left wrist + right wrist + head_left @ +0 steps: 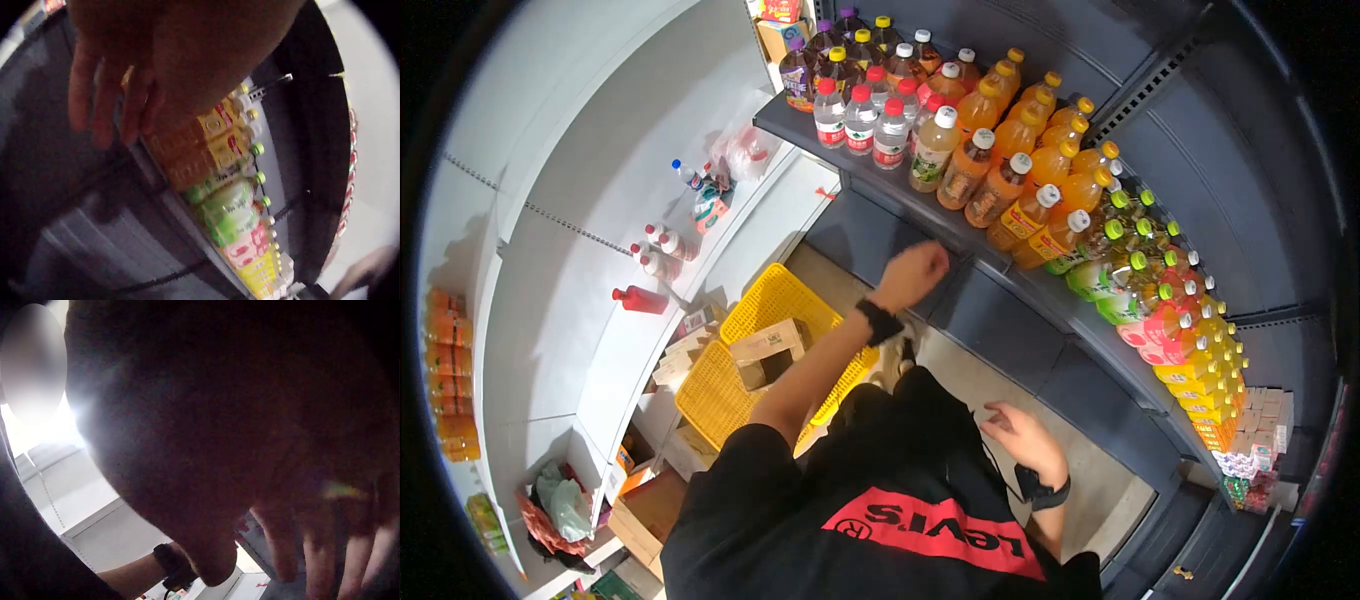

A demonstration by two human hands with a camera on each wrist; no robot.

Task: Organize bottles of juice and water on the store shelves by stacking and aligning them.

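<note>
My left hand (915,272) is raised in front of the dark shelf's edge (990,262), just below a row of orange drink bottles (1020,170). In the left wrist view its fingers (103,94) hang loosely and hold nothing, above orange-labelled bottles (200,150) and green ones (231,212). My right hand (1018,428) hovers lower, near my body, fingers spread and relaxed, empty. The right wrist view shows its fingers (312,556) close up and dark, with the left arm's black wristband (172,562) behind.
The dark shelf carries red-capped water bottles (860,120), green-capped bottles (1120,260) and yellow bottles (1200,370). A yellow basket (800,295) holding a cardboard box (765,350) stands on the floor at left. White shelves (590,300) hold a red bottle (640,298).
</note>
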